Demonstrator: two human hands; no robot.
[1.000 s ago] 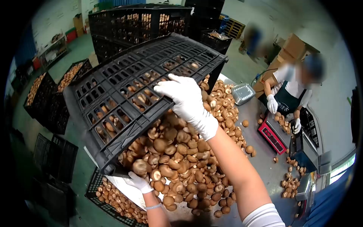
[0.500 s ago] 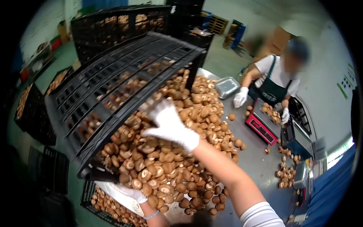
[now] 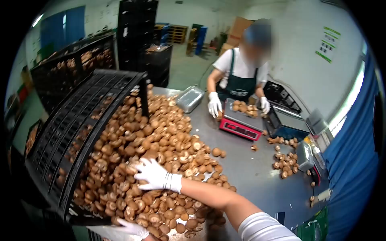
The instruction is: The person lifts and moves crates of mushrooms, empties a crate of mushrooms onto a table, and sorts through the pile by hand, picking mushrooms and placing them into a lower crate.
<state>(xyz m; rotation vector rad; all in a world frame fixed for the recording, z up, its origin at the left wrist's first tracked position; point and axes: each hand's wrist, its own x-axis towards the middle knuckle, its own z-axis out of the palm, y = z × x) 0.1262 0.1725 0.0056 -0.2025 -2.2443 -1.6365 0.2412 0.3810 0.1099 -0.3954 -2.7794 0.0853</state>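
Observation:
A black plastic crate [image 3: 86,124] lies tipped on its side at the left of the metal table, and brown mushrooms [image 3: 161,140] spill from it in a large heap. My right hand [image 3: 155,175], in a white glove, rests on the heap with its fingers spread and grips nothing. Low in the view, my left hand [image 3: 132,229], also gloved, is at the crate's near lower corner. Its fingers are closed against the crate's edge and partly hidden there.
Across the metal table [image 3: 241,160], a co-worker in a green apron has gloved hands beside a red scale [image 3: 241,126] bearing mushrooms. A clear plastic box [image 3: 189,99] stands by the heap. Loose mushrooms [image 3: 286,164] lie at right. Stacked black crates [image 3: 136,44] stand behind.
The view has swung right and up. The crate sits lower and further left in view. My right hand has come from near the crate's opening back toward me over the heap.

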